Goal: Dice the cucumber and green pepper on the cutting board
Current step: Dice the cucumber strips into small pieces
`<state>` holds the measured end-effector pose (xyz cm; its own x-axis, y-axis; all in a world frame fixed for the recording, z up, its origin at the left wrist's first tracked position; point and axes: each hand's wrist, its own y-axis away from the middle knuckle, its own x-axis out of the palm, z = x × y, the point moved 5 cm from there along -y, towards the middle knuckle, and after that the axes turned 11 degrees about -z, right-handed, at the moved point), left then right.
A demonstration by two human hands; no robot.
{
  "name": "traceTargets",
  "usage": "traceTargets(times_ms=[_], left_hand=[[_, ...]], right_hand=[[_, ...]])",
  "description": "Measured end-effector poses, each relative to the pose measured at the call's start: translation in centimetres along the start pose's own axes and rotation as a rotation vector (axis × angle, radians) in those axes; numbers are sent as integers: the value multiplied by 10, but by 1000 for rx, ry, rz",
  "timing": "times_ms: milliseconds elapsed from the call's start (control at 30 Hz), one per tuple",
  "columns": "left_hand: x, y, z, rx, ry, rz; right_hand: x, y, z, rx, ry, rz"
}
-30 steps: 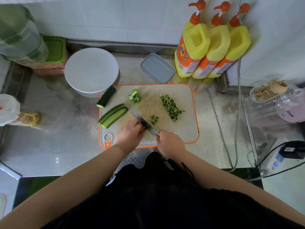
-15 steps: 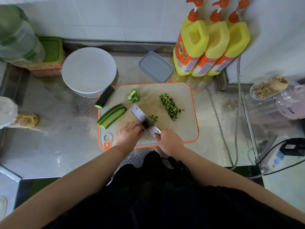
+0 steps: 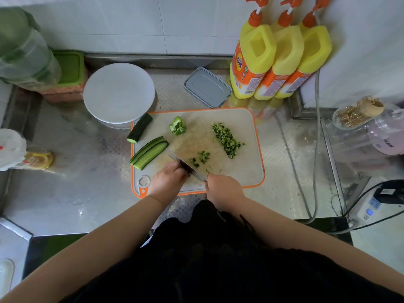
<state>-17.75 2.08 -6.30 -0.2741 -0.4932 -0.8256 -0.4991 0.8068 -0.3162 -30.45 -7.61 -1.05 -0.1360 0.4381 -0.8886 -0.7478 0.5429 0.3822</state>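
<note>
Two small clusters of fresh dice (image 3: 200,158) now lie just right of your knife (image 3: 184,166), where half a second ago you had only one, so the current strip is nearly used up. Your right hand (image 3: 224,190) grips the knife handle at the lower centre of the cutting board (image 3: 240,171). Your left hand (image 3: 168,181) is curled against the blade's left side; whatever cucumber it pins is hidden, so I cannot tell how much remains.

The larger pile of dice (image 3: 227,139) sits right of centre on the board. Still whole are the cucumber strips (image 3: 148,153) at the left edge, the cucumber chunk (image 3: 140,127) overhanging the upper left corner, and the green pepper piece (image 3: 177,126) at upper centre. By my reading you are under halfway.

Open room lies on the board's right side and lower right corner; sweep dice there. Mind the white bowl (image 3: 119,92) touching the chunk's end, and the yellow bottles (image 3: 277,60) near the upper right corner.
</note>
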Motion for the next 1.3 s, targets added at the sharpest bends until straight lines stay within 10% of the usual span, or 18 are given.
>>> traceTargets(times_ms=[533,1300], left_hand=[[0,-2,-4,50,-16,-56],[2,7,-2,1,11,-24]], right_hand=[[12,-15,-26,230,-236,22],[18,-10,-7,58,-81,22]])
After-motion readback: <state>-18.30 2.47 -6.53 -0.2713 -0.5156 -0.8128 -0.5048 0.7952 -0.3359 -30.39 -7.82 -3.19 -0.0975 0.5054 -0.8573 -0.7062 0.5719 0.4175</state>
